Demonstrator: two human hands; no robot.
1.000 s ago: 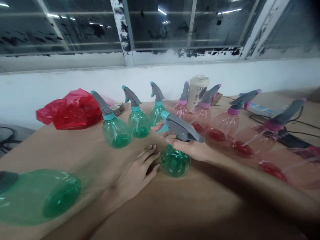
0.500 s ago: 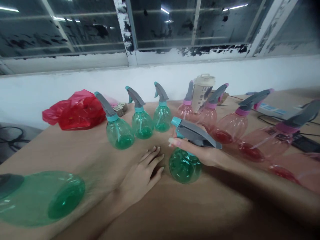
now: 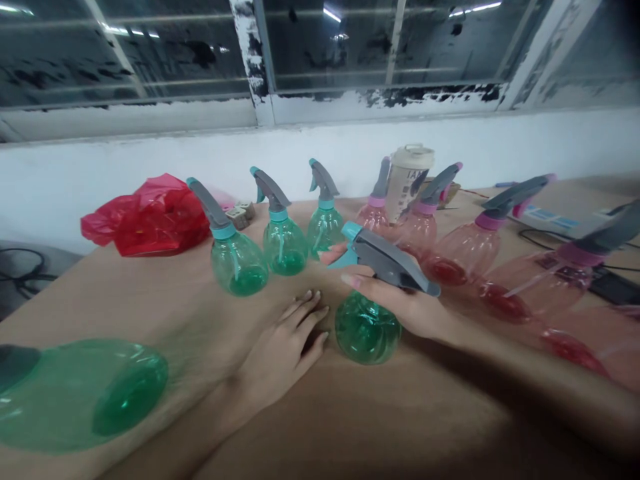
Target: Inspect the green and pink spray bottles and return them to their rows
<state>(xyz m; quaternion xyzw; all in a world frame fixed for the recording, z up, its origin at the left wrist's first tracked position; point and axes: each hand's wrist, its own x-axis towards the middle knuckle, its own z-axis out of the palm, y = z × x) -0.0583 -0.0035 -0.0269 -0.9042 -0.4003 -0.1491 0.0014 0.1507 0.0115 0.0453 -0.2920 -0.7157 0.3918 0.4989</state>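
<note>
My right hand (image 3: 400,297) is wrapped round the neck of a green spray bottle (image 3: 369,330) with a grey and teal trigger head, green liquid inside. One finger reaches forward by the teal trigger, and the bottle's base is at the tabletop. Just left of it, my left hand (image 3: 285,347) lies flat on the table, fingers spread, holding nothing. Beyond the hands stand three more green spray bottles (image 3: 285,247) in a row. Another large green bottle (image 3: 70,393) is at the near left, cut off by the frame edge.
Several pink spray bottles (image 3: 460,253) with red liquid curve along the right side. A crumpled red plastic bag (image 3: 155,217) lies at the back left of the brown table (image 3: 350,420). A lidded paper cup (image 3: 407,180) stands at the back, near the white wall. Black cables lie at the right.
A finger of my right hand has extended forward past the trigger, and the spray head has risen slightly in view. My left hand has stayed in place.
</note>
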